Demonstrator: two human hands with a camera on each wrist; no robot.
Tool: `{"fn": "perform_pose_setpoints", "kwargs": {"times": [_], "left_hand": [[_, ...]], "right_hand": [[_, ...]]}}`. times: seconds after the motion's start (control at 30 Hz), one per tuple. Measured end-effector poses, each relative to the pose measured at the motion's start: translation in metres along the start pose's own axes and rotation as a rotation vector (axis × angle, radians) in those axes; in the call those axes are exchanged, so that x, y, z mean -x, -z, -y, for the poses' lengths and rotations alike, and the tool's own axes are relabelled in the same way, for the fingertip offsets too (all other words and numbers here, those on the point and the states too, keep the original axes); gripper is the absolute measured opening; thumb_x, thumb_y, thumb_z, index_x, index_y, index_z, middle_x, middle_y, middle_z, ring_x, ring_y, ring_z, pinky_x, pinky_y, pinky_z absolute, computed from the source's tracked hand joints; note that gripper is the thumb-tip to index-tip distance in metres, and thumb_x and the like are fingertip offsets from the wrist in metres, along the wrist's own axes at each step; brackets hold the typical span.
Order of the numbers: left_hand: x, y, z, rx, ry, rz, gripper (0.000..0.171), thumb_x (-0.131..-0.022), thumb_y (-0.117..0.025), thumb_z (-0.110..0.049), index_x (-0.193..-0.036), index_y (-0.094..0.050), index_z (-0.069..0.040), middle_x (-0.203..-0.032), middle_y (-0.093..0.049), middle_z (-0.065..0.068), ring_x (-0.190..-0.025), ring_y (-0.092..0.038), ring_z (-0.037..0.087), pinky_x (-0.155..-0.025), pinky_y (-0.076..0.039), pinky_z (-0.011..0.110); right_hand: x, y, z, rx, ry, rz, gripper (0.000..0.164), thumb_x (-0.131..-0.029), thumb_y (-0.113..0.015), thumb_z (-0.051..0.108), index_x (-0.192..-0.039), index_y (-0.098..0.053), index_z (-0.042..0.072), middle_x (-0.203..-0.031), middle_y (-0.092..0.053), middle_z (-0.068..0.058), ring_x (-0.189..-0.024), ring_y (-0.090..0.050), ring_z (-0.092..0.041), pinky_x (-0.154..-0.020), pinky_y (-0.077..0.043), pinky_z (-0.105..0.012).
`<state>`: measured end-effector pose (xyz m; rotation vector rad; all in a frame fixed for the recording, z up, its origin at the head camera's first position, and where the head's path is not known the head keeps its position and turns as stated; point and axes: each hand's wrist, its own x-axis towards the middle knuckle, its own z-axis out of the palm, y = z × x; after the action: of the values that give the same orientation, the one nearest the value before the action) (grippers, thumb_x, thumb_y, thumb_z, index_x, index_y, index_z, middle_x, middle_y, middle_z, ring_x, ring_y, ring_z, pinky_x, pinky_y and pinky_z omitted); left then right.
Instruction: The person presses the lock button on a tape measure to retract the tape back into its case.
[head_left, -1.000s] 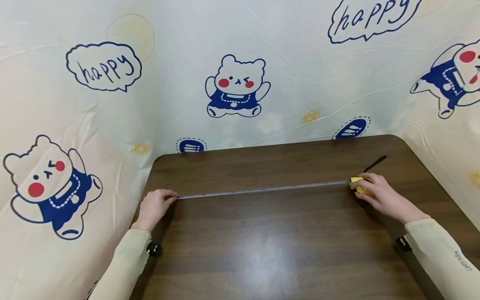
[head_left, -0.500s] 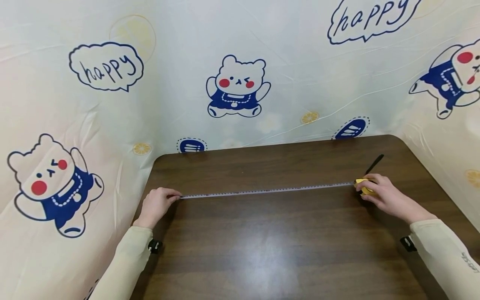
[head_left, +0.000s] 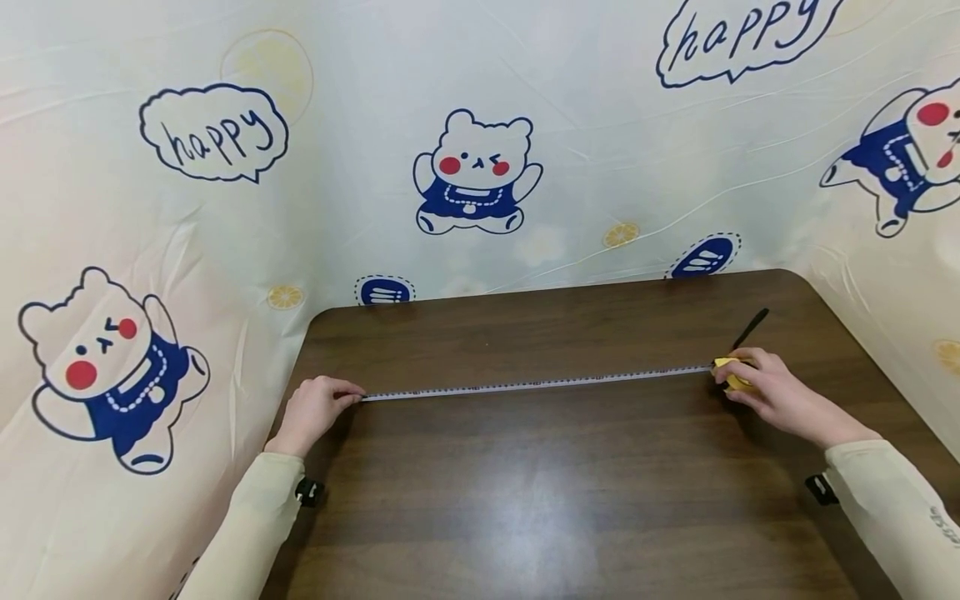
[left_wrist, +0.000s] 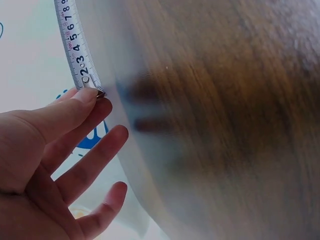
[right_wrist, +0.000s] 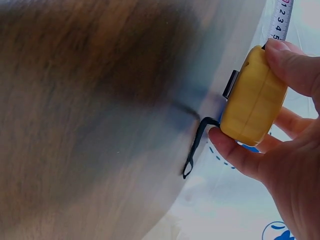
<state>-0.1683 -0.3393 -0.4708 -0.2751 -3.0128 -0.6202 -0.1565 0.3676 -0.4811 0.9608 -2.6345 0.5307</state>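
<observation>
Watching from beside the wood-grain tabletop [head_left: 450,467], notes run left to right.

Left hand [head_left: 309,414]: at the tabletop's left edge. Thumb and forefinger pinch the end of the steel tape blade [head_left: 525,384], right at the hook [left_wrist: 101,94]; the remaining fingers are spread loosely and hold nothing. Probable reason for so small a grip: it secures the low end yet leaves the printed digits readable.

Blade: runs straight between the hands over the far half of the tabletop, roughly along its far edge. No sag visible — presumably it is under slight tension. Seems lifted off the wood, judging by the wrist views; contact is hard to rule out.

Right hand [head_left: 787,399]: nearer the tabletop's right edge, thumb and fingers curled around the yellow tape-measure case [right_wrist: 255,97]. Thumb lies by the mouth, perhaps to steady the blade where it leaves. Black wrist strap [head_left: 750,328] trails toward the tabletop's far right corner — clear of the blade's line.

Room: little wood lies left of the left hand; a wider strip separates the case from the right edge. Most space is on the tabletop's near side, between the pale sleeves [head_left: 251,517]. Beyond the far edge, the printed backdrop [head_left: 345,217] sets the limit.
</observation>
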Motion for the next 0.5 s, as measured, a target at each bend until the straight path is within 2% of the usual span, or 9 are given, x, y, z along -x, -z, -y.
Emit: {"fn": "perform_pose_setpoints", "kwargs": {"times": [0.5], "left_hand": [[-0.001,-0.0018,0.0007,-0.001,-0.018,-0.013,0.007,-0.09,-0.08,-0.009,-0.096,-0.084,-0.011,-0.099,-0.079,0.013,-0.091,-0.074,0.035,-0.079,-0.056,0.058]], "right_hand": [[0.0002,-0.0008,-0.0016,0.021,-0.007,0.017,0.043,-0.066,-0.088,-0.01,-0.096,-0.066,0.014,-0.115,-0.059,-0.025,-0.103,-0.053,-0.044,-0.083,-0.041,-0.056]]}}
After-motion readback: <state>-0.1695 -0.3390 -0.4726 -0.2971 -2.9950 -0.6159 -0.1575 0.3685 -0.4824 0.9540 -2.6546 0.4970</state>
